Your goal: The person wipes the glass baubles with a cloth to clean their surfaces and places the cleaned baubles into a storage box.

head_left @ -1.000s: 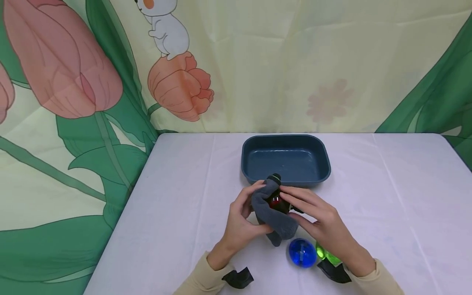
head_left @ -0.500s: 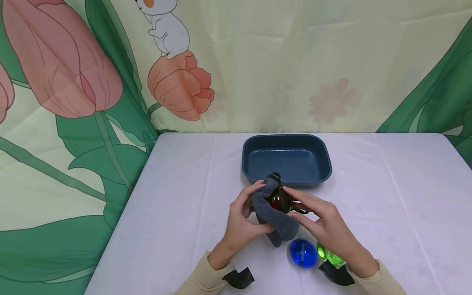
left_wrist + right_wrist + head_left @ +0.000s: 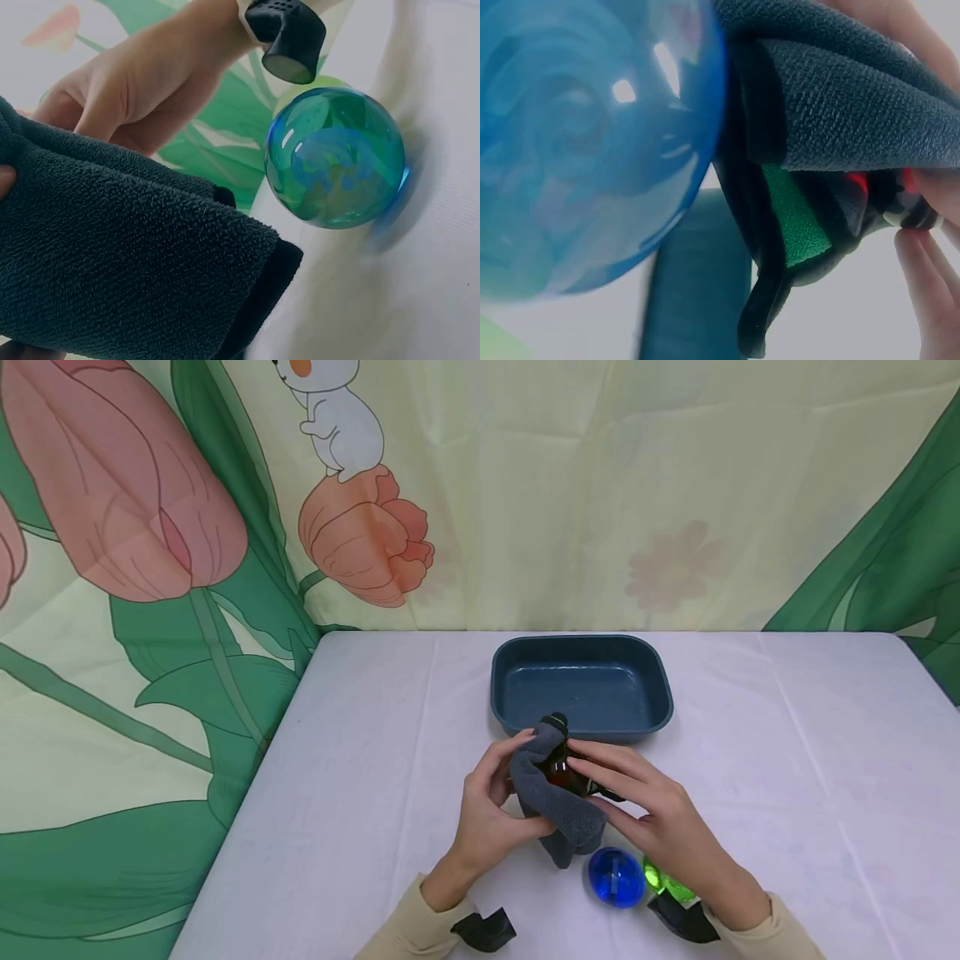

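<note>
A dark grey towel point(image 3: 570, 817) is folded around a shiny dark red ball point(image 3: 559, 771) that looks like glass. My left hand point(image 3: 487, 810) grips the towel from the left, fingers at its top and thumb on its lower fold. From the right, my right hand point(image 3: 660, 802) holds the ball between fingers and thumb. Much of the ball is hidden by towel and fingers. A clear blue ball point(image 3: 616, 877) lies on the table just below the towel. Beside it is a bright green clear piece point(image 3: 666, 882), partly covered by the right wrist.
A dark blue rectangular basin point(image 3: 585, 689) stands right behind the hands, bare inside. The table point(image 3: 375, 735) has a white cloth. A printed curtain point(image 3: 525, 510) hangs behind its far edge. Black cameras point(image 3: 483, 930) sit at both wrists, the right one close to the green piece.
The right fingers lift slightly off the ball, baring more of it, then come back over it. The left hand and towel stay almost in place.
</note>
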{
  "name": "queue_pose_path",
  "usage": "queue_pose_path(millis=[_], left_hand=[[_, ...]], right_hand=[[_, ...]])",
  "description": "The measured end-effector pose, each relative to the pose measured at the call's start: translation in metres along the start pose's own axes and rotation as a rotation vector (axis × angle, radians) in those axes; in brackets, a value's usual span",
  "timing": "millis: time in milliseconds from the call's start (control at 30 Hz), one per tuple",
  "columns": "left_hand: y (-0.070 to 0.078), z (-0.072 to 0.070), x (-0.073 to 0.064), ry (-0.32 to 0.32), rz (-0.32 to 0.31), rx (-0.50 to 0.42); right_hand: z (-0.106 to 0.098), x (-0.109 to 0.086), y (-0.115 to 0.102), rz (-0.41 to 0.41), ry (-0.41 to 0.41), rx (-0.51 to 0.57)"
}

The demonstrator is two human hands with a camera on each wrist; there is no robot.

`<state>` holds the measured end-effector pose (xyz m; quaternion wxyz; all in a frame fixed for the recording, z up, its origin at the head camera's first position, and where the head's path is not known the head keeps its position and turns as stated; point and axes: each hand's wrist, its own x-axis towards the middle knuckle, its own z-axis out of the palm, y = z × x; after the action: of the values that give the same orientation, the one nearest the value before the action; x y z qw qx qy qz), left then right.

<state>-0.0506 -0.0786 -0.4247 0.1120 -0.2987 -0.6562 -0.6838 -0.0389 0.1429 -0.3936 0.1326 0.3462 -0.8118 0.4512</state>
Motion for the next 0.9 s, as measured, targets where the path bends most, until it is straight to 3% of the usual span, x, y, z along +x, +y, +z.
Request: queue_pose_path(millis=[167,367,633,900], left_hand=[[-0.0005,-0.0001,-0.0003,-0.014,-0.020,-0.016],[0.0002,-0.0005,-0.0002,-0.004,-0.040,-0.013],[-0.0020,0.0009,0.0001,0.007,-0.028,-0.024],[-0.0027,0.0004,-0.0016,0.009,-0.015,-0.025]], right_hand=[[0.0014,-0.0009,0.0004,-0.023,0.030,0.009],[0.0010,-0.0015,-0.0009,0.080,0.014,-0.002],[0.0007,-0.0025,-0.0006,0.115,-0.003,-0.015],[0.0015,-0.0021,0.0020,0.062,-0.017,0.010]])
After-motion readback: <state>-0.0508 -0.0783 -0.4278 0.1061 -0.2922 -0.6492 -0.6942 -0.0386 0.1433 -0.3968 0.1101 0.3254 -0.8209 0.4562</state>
